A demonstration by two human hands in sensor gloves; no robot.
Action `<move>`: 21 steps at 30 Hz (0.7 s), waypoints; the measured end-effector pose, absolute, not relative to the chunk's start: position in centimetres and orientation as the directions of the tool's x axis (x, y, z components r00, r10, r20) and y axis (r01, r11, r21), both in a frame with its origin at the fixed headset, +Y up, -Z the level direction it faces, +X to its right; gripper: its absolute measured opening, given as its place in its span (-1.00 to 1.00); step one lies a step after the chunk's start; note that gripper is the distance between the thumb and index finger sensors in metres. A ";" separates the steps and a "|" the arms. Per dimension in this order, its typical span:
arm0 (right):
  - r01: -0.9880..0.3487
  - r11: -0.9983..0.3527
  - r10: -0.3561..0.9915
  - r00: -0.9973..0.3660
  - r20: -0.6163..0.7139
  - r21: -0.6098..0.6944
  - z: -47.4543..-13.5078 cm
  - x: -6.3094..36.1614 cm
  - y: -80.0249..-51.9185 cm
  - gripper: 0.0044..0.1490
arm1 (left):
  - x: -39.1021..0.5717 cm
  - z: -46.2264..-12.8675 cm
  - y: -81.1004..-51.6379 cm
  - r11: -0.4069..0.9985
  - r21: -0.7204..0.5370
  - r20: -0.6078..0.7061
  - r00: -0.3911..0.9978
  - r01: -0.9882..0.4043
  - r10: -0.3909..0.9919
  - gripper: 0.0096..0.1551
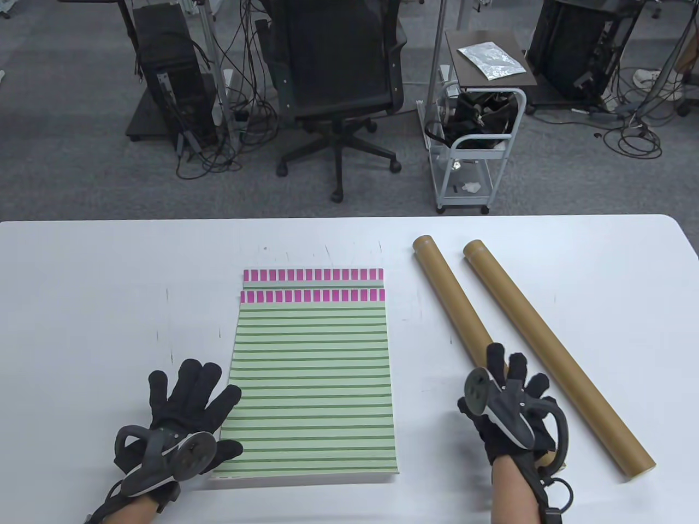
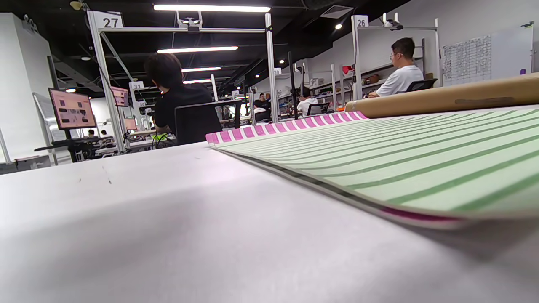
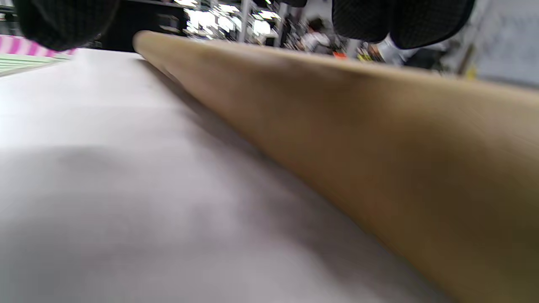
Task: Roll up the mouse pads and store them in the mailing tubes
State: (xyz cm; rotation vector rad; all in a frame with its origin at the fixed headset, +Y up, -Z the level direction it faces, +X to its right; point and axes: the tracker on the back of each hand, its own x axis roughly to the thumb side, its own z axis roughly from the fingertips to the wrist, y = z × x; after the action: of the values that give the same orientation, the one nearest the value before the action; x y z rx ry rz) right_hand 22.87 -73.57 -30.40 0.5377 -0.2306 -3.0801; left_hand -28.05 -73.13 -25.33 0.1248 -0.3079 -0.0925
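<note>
With my left hand (image 1: 183,404) spread flat at the near-left corner of the striped mouse pads (image 1: 314,382) and my right hand (image 1: 510,404) draped loosely over the nearer mailing tube (image 1: 450,297), I should roll tightly from the near edge; only background numbers 27 and 26 are legible.

Beyond the fingertips, past the far edge of the white table (image 1: 109,284): black office chair (image 1: 336,71) on grey carpet (image 1: 65,164), white wire cart (image 1: 472,147) with a silver bag (image 1: 491,61) on its brown top, black PC tower (image 1: 169,93) trailing cables. Left wrist view: two seated people (image 2: 174,99) (image 2: 400,71), monitor (image 2: 72,108), frame posts numbered 27 (image 2: 110,22) and 26 (image 2: 361,21)
</note>
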 end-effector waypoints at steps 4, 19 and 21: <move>-0.092 -0.978 -0.002 -0.891 -0.453 0.185 -30.3 25.2 -75.5 0.42 | -28.0 -25.3 -73.2 0.988 0.129 0.292 0.950 0.080 -0.115 0.16; -0.005 -0.991 -0.063 -0.870 -0.489 0.136 -31.0 24.8 -76.9 0.08 | -27.9 -25.6 -73.7 0.987 0.092 0.245 0.958 0.131 -0.150 0.13; -0.009 -0.992 -0.053 -0.870 -0.490 0.124 -31.0 24.5 -76.9 0.07 | -28.0 -25.6 -73.7 0.987 0.095 0.241 0.960 0.127 -0.146 0.13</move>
State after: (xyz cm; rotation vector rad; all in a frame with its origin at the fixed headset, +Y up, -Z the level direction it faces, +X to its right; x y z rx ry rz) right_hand 24.51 -76.86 -31.00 0.7946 -0.1910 -3.0096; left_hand -27.95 -73.67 -25.58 0.0794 -0.2498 -0.1386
